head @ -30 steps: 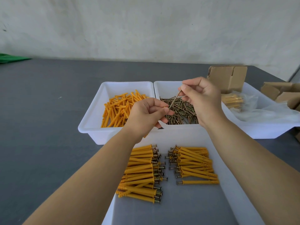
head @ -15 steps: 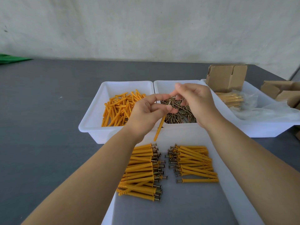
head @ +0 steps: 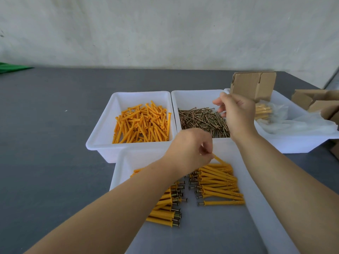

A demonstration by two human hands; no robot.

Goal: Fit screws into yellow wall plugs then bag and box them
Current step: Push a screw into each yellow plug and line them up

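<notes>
My left hand (head: 190, 151) is low over the near white tray (head: 121, 162), pinching a yellow wall plug (head: 219, 159) whose tip touches the right pile of fitted plugs (head: 220, 184). A second pile of fitted plugs (head: 168, 208) lies to the left, partly under my forearm. My right hand (head: 235, 112) hovers over the screws (head: 200, 120) in the middle bin, fingers curled; whether it holds a screw is hidden. Loose yellow plugs (head: 143, 123) fill the left bin (head: 102, 132).
A right bin (head: 297, 143) holds bagged plugs (head: 264, 111), clear plastic bags (head: 300, 123) and a cardboard box (head: 253, 85). More cardboard boxes (head: 319, 101) sit at the far right. A green object (head: 11, 67) lies at the table's far left edge.
My left hand has dropped from in front of the bins to the near tray with the fitted plug. My right hand let go and moved back right over the screw bin.
</notes>
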